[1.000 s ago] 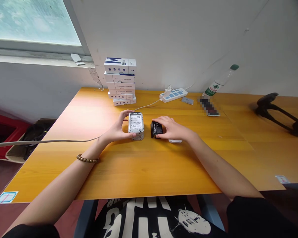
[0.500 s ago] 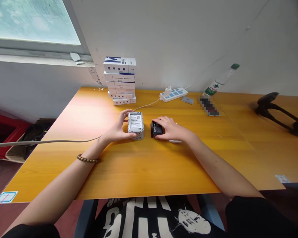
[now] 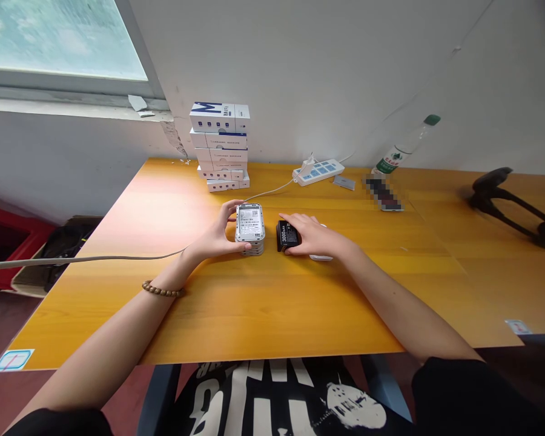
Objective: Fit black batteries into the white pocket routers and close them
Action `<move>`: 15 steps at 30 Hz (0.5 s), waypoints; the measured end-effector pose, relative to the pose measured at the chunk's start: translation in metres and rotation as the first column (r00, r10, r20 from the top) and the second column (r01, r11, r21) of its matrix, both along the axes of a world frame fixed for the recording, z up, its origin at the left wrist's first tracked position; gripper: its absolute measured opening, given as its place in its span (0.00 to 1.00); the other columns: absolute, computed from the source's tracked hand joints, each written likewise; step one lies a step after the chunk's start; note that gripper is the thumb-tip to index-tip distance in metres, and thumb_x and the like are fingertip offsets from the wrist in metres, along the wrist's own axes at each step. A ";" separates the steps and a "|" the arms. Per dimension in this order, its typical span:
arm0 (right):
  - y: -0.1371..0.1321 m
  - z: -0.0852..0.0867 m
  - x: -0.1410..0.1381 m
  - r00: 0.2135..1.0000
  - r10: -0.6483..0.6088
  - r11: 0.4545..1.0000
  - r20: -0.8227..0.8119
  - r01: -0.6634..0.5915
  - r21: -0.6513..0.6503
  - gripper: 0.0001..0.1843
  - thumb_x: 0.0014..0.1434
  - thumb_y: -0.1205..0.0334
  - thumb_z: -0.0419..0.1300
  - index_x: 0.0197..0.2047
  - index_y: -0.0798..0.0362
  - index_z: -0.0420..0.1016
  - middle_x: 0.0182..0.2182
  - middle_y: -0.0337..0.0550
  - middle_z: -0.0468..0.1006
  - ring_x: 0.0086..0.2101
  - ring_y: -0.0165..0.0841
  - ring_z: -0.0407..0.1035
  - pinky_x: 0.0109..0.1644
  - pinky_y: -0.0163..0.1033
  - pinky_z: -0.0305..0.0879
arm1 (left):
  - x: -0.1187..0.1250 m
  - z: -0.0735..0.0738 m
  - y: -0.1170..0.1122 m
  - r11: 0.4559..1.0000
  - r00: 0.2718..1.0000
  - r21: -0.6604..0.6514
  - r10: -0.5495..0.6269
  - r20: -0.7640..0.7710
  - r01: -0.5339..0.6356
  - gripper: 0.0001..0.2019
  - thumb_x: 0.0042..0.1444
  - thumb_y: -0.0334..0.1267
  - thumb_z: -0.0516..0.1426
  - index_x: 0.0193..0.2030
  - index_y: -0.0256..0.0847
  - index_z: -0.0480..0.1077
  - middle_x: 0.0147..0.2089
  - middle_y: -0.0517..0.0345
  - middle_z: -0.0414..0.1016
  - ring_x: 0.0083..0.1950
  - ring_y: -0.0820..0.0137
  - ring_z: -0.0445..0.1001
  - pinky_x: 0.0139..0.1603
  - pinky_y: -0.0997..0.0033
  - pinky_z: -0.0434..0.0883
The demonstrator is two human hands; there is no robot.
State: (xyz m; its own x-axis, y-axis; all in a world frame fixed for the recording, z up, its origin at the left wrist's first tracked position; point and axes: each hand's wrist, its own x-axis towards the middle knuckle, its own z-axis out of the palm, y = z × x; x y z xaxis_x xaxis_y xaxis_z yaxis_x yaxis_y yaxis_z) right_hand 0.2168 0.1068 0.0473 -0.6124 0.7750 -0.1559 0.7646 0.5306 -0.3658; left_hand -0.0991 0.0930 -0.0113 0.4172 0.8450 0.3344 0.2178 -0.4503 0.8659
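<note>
Left hand clasping a stack of white labelled devices; right hand closed over a black battery pack.
The stack is gripped from its left side by curled fingers and thumb, and is laid flat on an orange wooden table. The pack, marked 3000, sits just beside the stack, partly covered by the right hand, under which a white object is half hidden. A wooden bead bracelet is worn on the left wrist. Beyond, a tower of white boxes, a white power strip, a plastic bottle and a pixelated object are placed near the wall.
</note>
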 end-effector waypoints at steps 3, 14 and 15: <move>0.002 -0.001 0.000 1.000 0.012 1.000 -0.001 -0.012 0.008 0.54 0.57 0.50 0.71 0.81 0.48 0.53 0.65 0.58 0.73 0.64 0.59 0.66 0.69 0.62 0.61 | 0.000 0.001 0.002 1.000 1.000 -0.003 -0.004 0.002 0.004 0.51 0.50 0.56 0.76 0.73 0.57 0.53 0.72 0.43 0.68 0.76 0.41 0.63 0.75 0.31 0.59; 0.004 -0.005 -0.003 0.997 -0.008 1.000 0.071 0.009 -0.015 0.61 0.56 0.53 0.70 0.84 0.50 0.42 0.65 0.59 0.72 0.64 0.59 0.66 0.68 0.60 0.62 | -0.001 -0.005 0.006 1.000 0.999 -0.011 -0.023 0.025 0.023 0.53 0.48 0.57 0.77 0.74 0.59 0.53 0.71 0.44 0.67 0.76 0.42 0.63 0.75 0.31 0.59; 0.005 -0.006 -0.003 0.998 -0.003 1.000 0.070 0.004 -0.015 0.62 0.56 0.53 0.70 0.84 0.51 0.42 0.66 0.59 0.72 0.64 0.59 0.66 0.68 0.60 0.62 | 0.000 -0.005 0.006 0.999 0.999 -0.017 -0.027 0.030 0.027 0.53 0.48 0.57 0.77 0.74 0.59 0.53 0.72 0.44 0.67 0.76 0.42 0.63 0.75 0.31 0.59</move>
State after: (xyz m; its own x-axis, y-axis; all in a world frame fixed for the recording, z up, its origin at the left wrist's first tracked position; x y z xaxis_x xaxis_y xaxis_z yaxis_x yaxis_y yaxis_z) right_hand 0.2138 0.1114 0.0415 -0.5969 0.7744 -0.2098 0.7905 0.5227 -0.3193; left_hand -0.0995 0.0987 -0.0164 0.4299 0.8392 0.3329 0.1794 -0.4408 0.8795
